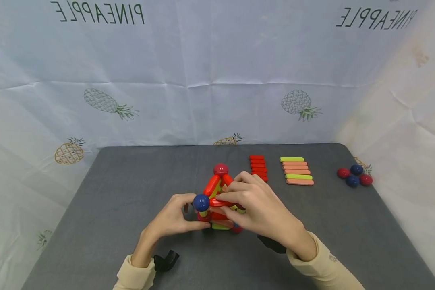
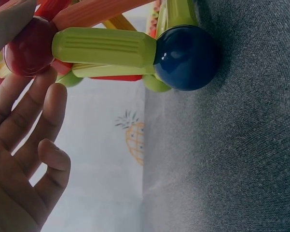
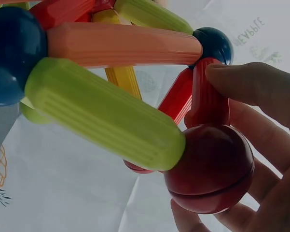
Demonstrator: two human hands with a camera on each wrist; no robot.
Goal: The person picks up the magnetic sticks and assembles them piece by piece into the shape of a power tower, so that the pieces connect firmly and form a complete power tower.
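Progress: the frame [image 1: 211, 186] is in your hands, a little near of mid-desk [image 1: 112, 209], largely joined into a raised body of rods and balls. Its top ball [image 1: 220, 169] is in place, with two red rods running down from it. On your near side, the red rod [image 1: 222, 202] reaches the blue ball [image 1: 201, 202]; the right wrist view shows a ball at each end of it. Full seating cannot be confirmed. I judge this joint to be the step in hand, with most of the body done.

Remaining: loose red rods [image 1: 257, 163], a row of orange and green rods [image 1: 299, 172] and four loose balls [image 1: 365, 180], two red and two blue, lie to the right. How many of them are needed cannot be told.

Pose: your left hand [image 1: 174, 217] comes in from the lower left, thumb low, its fingers pinching the frame at a red ball [image 2: 31, 48], the lower fingers spread loosely. Your right hand [image 1: 255, 203] reaches in from the lower right, back upward, its fingers narrowed on the red rod with the thumb pressed along it. Whether the frame's base touches the desk is unclear.
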